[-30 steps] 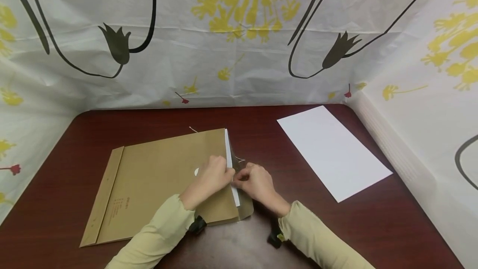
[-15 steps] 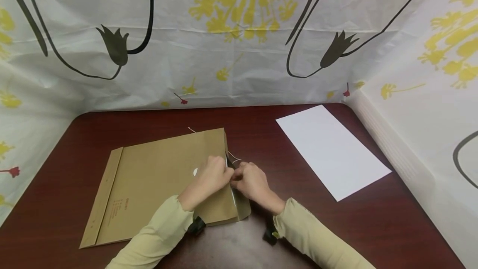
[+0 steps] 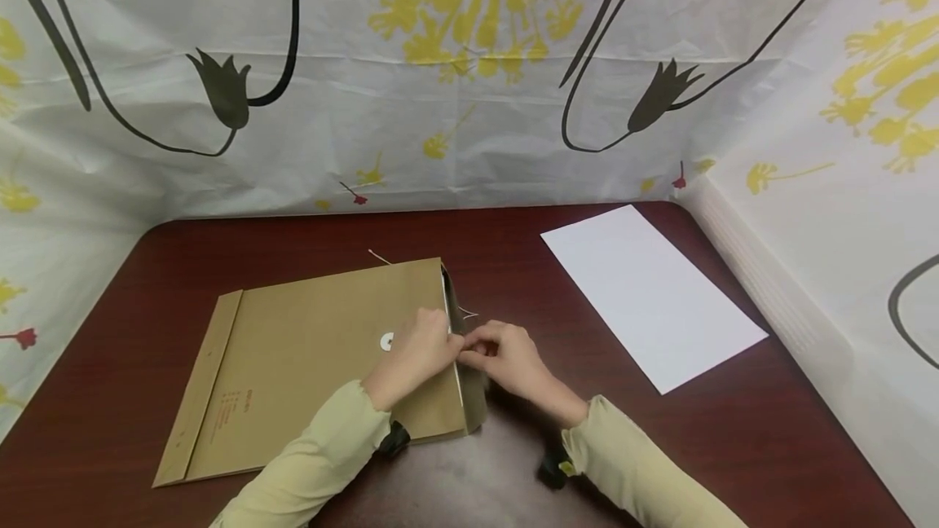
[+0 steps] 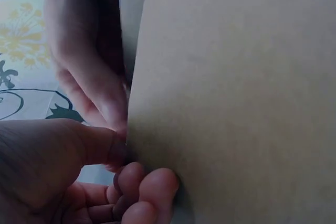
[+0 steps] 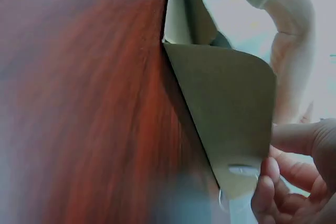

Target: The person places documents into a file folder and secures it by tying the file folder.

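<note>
A brown kraft document envelope (image 3: 308, 349) lies on the table with its opening to the right. My left hand (image 3: 418, 349) grips the front panel at the opening, thumb and fingers pinching the edge in the left wrist view. My right hand (image 3: 509, 357) pinches the rim of the envelope's flap (image 5: 226, 103), which stands raised from the table. A white string (image 3: 469, 314) hangs by a button on the flap's outer side. A thin white strip shows along the opening. On the front panel a white button (image 3: 386, 341) sits partly behind my left hand.
A white sheet of paper (image 3: 653, 300) lies on the dark red table (image 3: 506, 243) to the right. Another string end (image 3: 379, 257) sticks out behind the envelope. A patterned white curtain (image 3: 469, 129) borders the table at the back and sides.
The flap has been lifted from its flatter position beside the opening. Less of the white strip inside the envelope shows. My hands have shifted slightly and stay close together at the opening.
</note>
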{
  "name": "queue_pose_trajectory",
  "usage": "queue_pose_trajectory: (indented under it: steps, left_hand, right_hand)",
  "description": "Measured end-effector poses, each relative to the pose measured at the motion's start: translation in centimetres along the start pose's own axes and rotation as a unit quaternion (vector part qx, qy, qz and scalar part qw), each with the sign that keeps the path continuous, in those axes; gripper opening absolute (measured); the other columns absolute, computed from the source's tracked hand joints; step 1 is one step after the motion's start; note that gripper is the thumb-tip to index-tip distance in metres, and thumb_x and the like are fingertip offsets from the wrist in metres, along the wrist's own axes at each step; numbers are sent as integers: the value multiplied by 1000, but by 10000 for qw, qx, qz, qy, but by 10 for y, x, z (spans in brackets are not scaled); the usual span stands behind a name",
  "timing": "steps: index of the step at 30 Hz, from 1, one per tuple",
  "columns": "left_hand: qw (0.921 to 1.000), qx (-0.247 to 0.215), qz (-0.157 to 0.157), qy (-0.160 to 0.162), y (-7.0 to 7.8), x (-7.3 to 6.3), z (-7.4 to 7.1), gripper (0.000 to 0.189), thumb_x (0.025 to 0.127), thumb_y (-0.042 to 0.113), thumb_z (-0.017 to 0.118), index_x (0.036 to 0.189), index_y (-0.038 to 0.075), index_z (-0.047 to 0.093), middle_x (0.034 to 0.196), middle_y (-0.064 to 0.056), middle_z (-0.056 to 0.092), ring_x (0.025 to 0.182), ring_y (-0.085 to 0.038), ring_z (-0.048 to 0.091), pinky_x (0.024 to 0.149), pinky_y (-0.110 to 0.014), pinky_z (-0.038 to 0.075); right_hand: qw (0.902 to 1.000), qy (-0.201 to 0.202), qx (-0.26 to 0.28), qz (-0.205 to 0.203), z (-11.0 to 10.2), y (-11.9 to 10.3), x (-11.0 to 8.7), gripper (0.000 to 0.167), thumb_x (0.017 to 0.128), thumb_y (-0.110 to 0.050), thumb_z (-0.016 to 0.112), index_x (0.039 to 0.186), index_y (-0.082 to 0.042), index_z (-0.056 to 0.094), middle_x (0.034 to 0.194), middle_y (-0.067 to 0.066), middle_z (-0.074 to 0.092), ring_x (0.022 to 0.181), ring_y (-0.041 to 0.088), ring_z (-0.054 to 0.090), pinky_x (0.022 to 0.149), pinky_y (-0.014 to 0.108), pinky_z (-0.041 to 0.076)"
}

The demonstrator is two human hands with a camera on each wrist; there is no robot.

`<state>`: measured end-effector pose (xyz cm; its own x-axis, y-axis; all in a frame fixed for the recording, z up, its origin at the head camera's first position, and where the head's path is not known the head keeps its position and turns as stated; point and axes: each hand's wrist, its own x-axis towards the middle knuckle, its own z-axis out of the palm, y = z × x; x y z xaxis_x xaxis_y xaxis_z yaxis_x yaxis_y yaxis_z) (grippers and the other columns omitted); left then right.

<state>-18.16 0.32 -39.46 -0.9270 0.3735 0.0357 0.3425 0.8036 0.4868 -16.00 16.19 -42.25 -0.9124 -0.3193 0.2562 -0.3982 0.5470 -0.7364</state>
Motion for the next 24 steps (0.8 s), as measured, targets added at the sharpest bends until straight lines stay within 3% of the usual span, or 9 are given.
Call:
queue_pose_trajectory:
  steps: [5,10,14,16,18,21,24]
  left_hand:
    - [9996,220,176,16,2,3,6,42,75,9,59,49,17,28,48,6,23,42,-9,24,39,-22,22]
    - [9976,-159,482,481,14,14,9,38,77,9,56,51,16,30,46,7,24,41,-7,24,38,-20,22]
    - [9927,-594,781,701,35,29,11,22,78,7,57,60,10,45,51,4,40,45,-8,37,43,-19,30]
    - [9916,-1019,684,406,49,37,14,9,79,7,58,71,5,56,60,0,54,54,-11,50,50,-20,40]
    - [9879,-1498,396,-77,62,46,20,11,81,9,58,86,1,63,73,-4,63,68,-14,59,61,-22,46]
    - [9702,-2266,-206,-833,81,57,33,26,86,11,57,107,-1,63,94,-8,67,90,-18,63,78,-26,49]
    - [9466,-2864,-744,-1280,95,64,48,31,89,14,56,116,0,61,106,-8,65,100,-19,61,84,-30,48]
  right_hand:
    - [9986,72,511,101,-30,14,-14,8,78,-4,73,86,-4,72,69,-1,63,58,6,54,54,21,46]
    - [9972,572,127,466,-76,37,-30,10,79,-2,72,89,-2,71,70,2,66,60,10,58,56,22,46]
    - [9884,1030,-425,1036,-117,66,-45,12,80,-3,70,91,1,70,73,8,68,61,3,58,55,18,44]
    - [9790,1254,-798,1394,-138,82,-54,15,80,-5,70,93,3,69,75,11,68,61,-2,55,55,16,42]
    - [9679,1409,-1098,1768,-158,97,-63,20,81,-8,70,96,5,68,77,15,68,60,-6,53,55,16,40]
    - [9518,1558,-1476,2193,-183,118,-75,26,82,-13,70,99,7,67,80,17,68,61,-10,48,55,15,39]
    - [9385,1543,-1751,2546,-201,135,-83,32,83,-17,68,103,7,65,86,20,67,64,-4,50,56,19,39]
